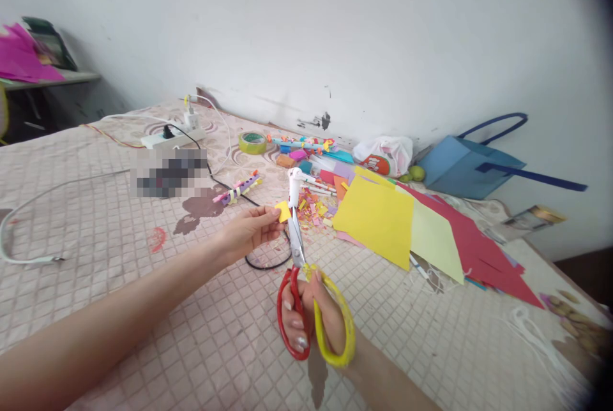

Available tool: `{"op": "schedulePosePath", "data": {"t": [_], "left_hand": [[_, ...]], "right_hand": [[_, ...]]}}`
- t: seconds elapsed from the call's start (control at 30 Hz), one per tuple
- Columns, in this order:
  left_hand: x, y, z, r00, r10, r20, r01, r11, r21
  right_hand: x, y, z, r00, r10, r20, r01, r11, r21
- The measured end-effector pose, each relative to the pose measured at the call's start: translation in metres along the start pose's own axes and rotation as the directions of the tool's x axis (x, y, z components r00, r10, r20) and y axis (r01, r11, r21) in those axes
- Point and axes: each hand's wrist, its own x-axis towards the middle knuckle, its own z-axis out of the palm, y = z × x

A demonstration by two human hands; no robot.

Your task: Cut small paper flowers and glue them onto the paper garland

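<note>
Between the thumb and fingers of my left hand is a small piece of yellow paper. My right hand grips a pair of scissors with one red and one yellow handle, its fingers through the loops. The blades point away from me, close beside the yellow piece; whether they touch it I cannot tell. Just beyond the blade tips stands a white glue gun. Small colourful paper scraps lie to the right of the blades.
Large yellow paper and red sheets cover the right side. A tape roll, decorated purple stick and white power strip lie farther back. A blue bag stands by the wall. A black cable curls near my hands.
</note>
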Motion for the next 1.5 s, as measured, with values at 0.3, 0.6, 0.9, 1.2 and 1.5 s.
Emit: {"op": "schedulePosePath", "data": {"t": [0.3,0.6,0.9,1.2,1.5], "left_hand": [[0.004,-0.001,-0.005,0.999,0.029,0.041,-0.030,0.999,0.026],[0.008,-0.002,-0.009,0.992,0.068,0.102,-0.077,0.993,0.088],[0.005,-0.004,-0.007,0.978,0.125,0.167,-0.154,0.973,0.172],[0.009,-0.004,-0.010,0.975,0.101,0.196,-0.129,0.982,0.136],[0.009,0.000,-0.012,0.973,0.102,0.206,-0.141,0.973,0.182]], "right_hand": [[-0.002,0.001,0.001,0.998,-0.008,-0.068,0.007,1.000,-0.027],[-0.003,0.006,0.004,0.996,-0.003,-0.093,0.006,1.000,0.028],[-0.004,-0.001,0.004,0.999,-0.019,-0.049,0.021,0.999,0.026],[-0.002,0.004,0.006,0.994,-0.034,-0.106,0.033,0.999,-0.011],[-0.003,0.007,0.008,0.995,-0.012,-0.103,0.017,0.999,0.048]]}}
